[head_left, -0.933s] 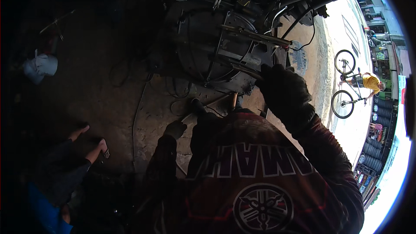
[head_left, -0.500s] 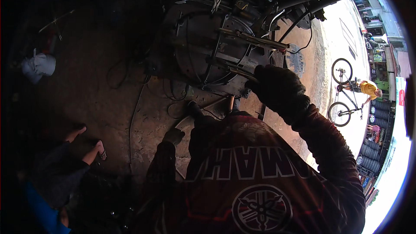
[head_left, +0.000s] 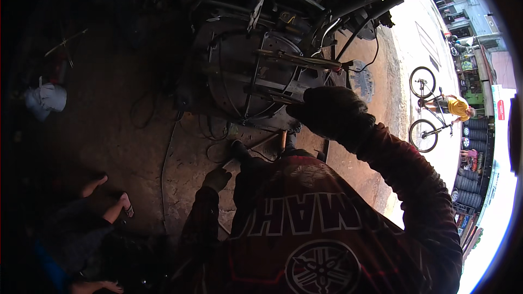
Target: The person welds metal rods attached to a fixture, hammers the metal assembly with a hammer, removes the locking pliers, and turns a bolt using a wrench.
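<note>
the gloved right hand (head_left: 329, 110) is raised forward, fingers curled, arm bent; the left hand (head_left: 217, 178) hangs low, loosely closed.

I saw one sign: a tall white board (head_left: 499, 110) with a red patch, standing upright at the far right by the street.

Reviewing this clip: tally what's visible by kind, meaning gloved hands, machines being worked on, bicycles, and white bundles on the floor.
Gloved hands: 2, the left hand and the right hand
Round metal machine: 1
Bicycle: 1
White bundle: 1
Total: 5
</note>
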Demonstrator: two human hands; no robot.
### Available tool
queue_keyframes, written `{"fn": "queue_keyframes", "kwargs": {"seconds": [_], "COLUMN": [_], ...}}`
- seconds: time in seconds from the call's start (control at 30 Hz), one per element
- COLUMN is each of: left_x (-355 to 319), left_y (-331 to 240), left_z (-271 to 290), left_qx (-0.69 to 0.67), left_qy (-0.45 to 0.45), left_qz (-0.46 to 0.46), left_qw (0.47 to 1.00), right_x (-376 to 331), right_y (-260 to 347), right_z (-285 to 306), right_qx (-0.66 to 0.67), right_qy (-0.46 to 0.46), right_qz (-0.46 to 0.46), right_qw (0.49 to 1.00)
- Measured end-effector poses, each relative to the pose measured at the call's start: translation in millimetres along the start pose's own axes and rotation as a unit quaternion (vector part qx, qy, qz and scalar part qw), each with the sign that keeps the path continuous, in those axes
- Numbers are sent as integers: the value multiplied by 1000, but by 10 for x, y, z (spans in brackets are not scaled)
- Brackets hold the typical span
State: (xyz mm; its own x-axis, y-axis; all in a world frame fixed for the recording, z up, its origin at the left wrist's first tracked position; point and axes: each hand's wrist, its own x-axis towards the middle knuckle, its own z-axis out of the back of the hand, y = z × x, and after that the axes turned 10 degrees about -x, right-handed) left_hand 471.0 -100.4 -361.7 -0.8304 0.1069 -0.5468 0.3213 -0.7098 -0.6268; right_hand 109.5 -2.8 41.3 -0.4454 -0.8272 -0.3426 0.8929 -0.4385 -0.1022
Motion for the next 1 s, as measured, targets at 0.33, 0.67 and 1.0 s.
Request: {"fn": "queue_keyframes", "kwargs": {"seconds": [0.33, 0.67, 1.0], "left_x": [-218, -118, 147], "left_y": [-2082, -2647, -3125], "left_z": [2440, 2702, 2871], "left_qx": [-517, -94, 86], "left_qy": [-157, -488, -491], "left_qz": [-103, -291, -290], "left_qw": [835, 817, 817], "right_x": [122, -210, -1164], "right_y": [-152, -235, -521], "right_z": [-50, -152, -1226], "right_qx": [-34, 27, 642], "right_qy": [72, 9, -53], "right_qz": [79, -33, -212], "right_qw": [994, 999, 735]}}
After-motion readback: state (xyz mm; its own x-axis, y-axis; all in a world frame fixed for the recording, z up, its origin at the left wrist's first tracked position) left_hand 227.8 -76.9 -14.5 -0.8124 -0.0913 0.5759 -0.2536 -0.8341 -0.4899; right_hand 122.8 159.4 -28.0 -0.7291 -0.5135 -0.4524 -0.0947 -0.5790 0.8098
